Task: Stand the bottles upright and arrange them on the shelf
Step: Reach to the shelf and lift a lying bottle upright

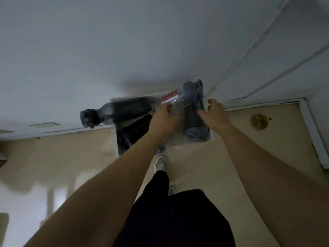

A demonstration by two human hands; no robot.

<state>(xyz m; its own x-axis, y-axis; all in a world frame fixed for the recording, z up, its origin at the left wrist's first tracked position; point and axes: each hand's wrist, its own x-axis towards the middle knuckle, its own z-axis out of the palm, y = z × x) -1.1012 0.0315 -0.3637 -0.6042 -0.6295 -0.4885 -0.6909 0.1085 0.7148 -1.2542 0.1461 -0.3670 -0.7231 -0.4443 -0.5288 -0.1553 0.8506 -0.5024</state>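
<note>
I look down along both my bare arms at a small white shelf (116, 139) that is fixed to the white wall (89, 50). Several bottles lie on it, none of them upright.

My left hand (162, 120) is on a clear bottle (173, 102) with red letters on its label. The fingers are curled around its middle part and press on it, so I hold it. This bottle lies tilted, and its grey cap (193, 90) points to the wall, at the far right corner of the shelf.

My right hand (214, 114) is just beside a grey bottle (194, 118) that lies on the right side of the shelf. The fingers are spread and a little bent, and they hold nothing. I cannot tell if the fingertips touch the bottle.

On the left, a dark bottle (124, 110) lies on its side, and its neck with a dark cap (88, 117) sticks out over the left edge of the shelf. Another black bottle (135, 131) lies in the middle, partly hidden under my left arm.

Below the shelf I see the beige floor (231, 157), my black trousers (169, 220) and one light shoe (160, 164).
</note>
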